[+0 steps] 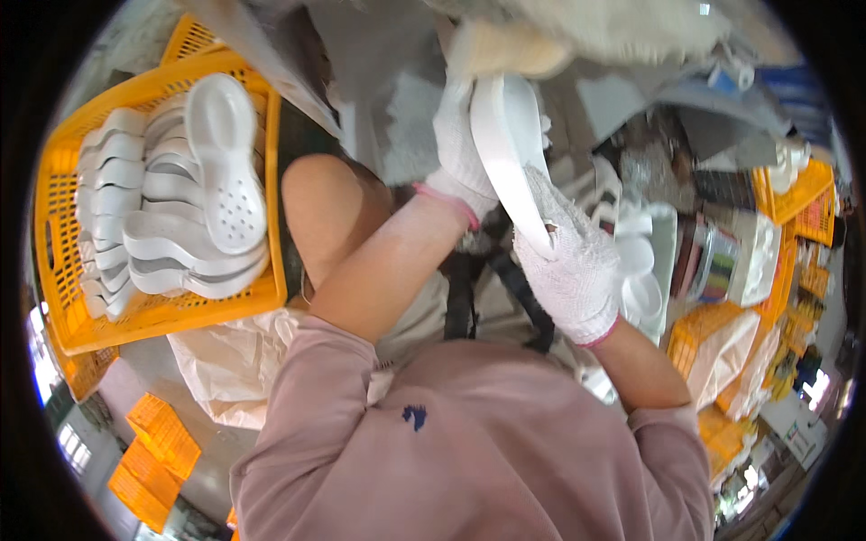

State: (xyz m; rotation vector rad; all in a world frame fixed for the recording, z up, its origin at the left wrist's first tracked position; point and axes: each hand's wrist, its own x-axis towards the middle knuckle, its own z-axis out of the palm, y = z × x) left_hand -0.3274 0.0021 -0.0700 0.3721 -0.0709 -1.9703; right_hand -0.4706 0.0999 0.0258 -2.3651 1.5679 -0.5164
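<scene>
Between my two white-gloved hands is a white shoe sole (507,149), held on edge. My left hand (463,149) grips its far left side, the fingers partly hidden behind it. Around the near, tapered end wrap the fingers of my right hand (570,266), whose glove is greyed at the fingertips. The sole's far end meets, or lies just under, a pale, rounded, fuzzy-looking part (510,50) of the machine; I cannot tell whether they touch. To my left, a yellow crate (162,332) holds stacked white soles, and one with small holes (223,162) lies on top.
At the right, more white soles (637,270) sit in a pale tray (666,261). Dusty grey sheeting (361,54) hangs at the far side. Further yellow crates (713,334) line the right, and others (153,469) stand on the floor at lower left. A cream cloth bag (225,370) lies below the left crate.
</scene>
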